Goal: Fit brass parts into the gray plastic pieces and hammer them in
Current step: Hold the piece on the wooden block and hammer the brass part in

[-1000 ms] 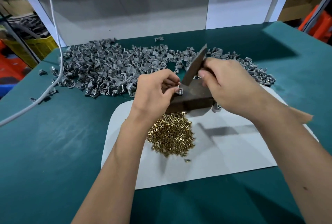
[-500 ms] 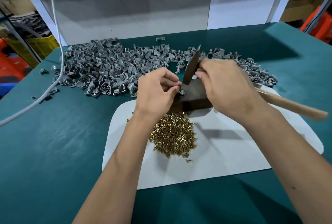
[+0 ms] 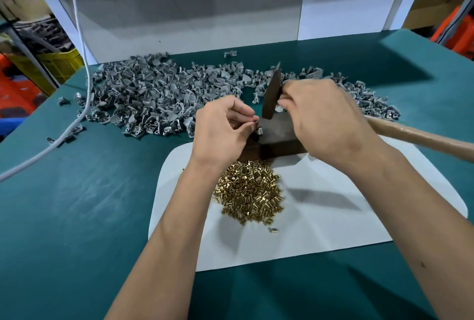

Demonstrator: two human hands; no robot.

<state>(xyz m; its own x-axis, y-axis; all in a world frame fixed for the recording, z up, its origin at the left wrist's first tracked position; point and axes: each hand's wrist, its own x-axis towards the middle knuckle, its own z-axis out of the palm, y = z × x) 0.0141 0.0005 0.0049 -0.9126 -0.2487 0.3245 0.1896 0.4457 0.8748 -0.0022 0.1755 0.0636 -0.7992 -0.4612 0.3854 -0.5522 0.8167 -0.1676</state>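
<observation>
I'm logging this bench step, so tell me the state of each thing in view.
left hand: pinches a small gray piece at the block's edge
right hand: grips the hammer, head raised over the block
dark block: on the white sheet
brass parts: heaped, loose
gray plastic pieces: piled loose

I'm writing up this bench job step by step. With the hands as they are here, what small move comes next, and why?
Probably a short tap of the hammer head down onto the small piece. The left hand pinches that piece against the dark block, and the right hand grips the hammer close to its head, poised just above. Whether a brass part is already seated is too small to tell.
</observation>
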